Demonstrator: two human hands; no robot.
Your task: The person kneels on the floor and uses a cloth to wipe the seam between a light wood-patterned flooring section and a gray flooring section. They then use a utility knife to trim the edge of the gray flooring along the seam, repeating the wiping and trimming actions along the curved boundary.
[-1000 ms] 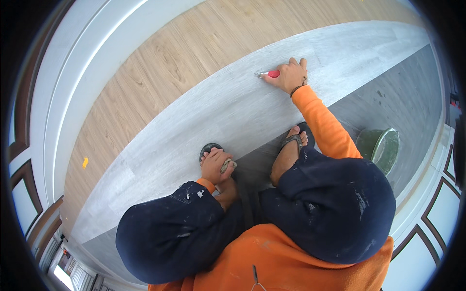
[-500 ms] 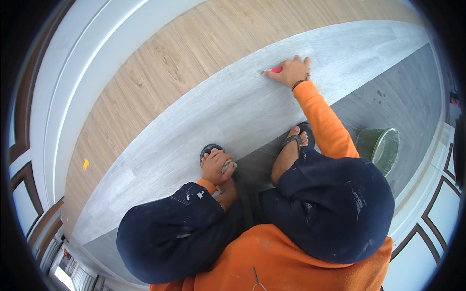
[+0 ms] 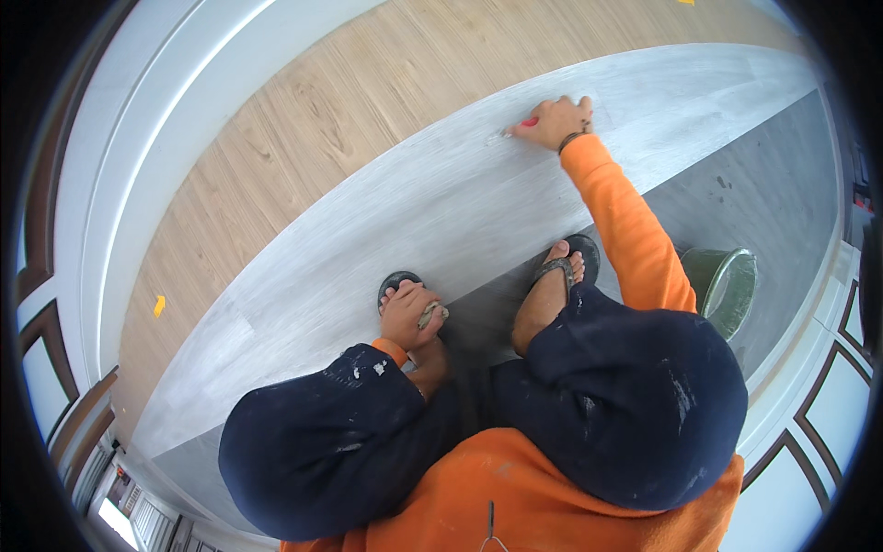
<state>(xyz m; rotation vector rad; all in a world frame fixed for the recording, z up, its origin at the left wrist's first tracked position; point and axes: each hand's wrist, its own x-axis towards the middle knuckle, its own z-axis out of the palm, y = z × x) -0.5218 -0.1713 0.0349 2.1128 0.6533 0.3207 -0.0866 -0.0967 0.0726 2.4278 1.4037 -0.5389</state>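
My right hand (image 3: 557, 123) is stretched far forward over the pale grey, whitish-streaked plank strip (image 3: 368, 221). Its fingers close around a small pinkish-red thing (image 3: 530, 121); the kind is hard to tell, as my hand covers most of it. A small white spot lies on the planks beside my thumb. My left hand (image 3: 405, 313) rests low by my left foot, closed around a crumpled grey-green lump (image 3: 430, 315) that looks like a rag or sponge. I crouch in flip-flops, a black strapped one (image 3: 557, 267) showing on my right foot.
Light wood-toned planks (image 3: 322, 120) run beyond the pale strip, with a yellow tape marker (image 3: 159, 305) at the left. Dark grey floor (image 3: 763, 175) lies to the right. A green bucket (image 3: 727, 287) stands by my right knee. White panelled walls (image 3: 782, 478) border both sides.
My right hand has shifted slightly right and away from me with the red thing. My left hand stays where it was.
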